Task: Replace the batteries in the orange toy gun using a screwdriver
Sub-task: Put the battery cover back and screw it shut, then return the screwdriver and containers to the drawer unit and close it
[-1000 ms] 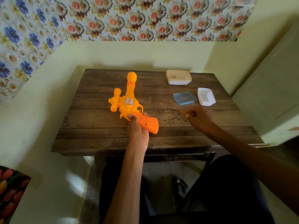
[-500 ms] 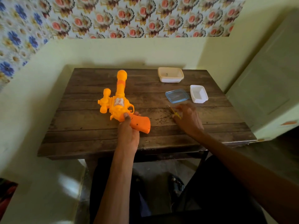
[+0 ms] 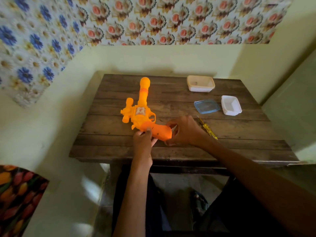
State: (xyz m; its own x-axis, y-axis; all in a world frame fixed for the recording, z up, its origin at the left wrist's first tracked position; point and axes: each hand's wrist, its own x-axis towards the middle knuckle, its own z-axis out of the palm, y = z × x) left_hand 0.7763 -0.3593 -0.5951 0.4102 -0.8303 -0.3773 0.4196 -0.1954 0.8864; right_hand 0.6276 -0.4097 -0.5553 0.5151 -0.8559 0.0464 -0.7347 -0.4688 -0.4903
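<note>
Toy gun (image 3: pixel 142 115) flat on table (image 3: pixel 171 152) — tubs' (image 3: pixel 201 83) contents unclear.

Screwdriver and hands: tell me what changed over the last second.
The right hand let go of the yellow screwdriver, now lying on the table, and moved left to the butt of the toy gun. The left hand stays at the grip; the containers are unmoved.

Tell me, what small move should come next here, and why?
Probably lift the grip cover off the gun. Both hands are already at the grip: the left hand steadies it from below, the right hand pinches its end, and the screwdriver lies on the table, so the screw seems done.
</note>
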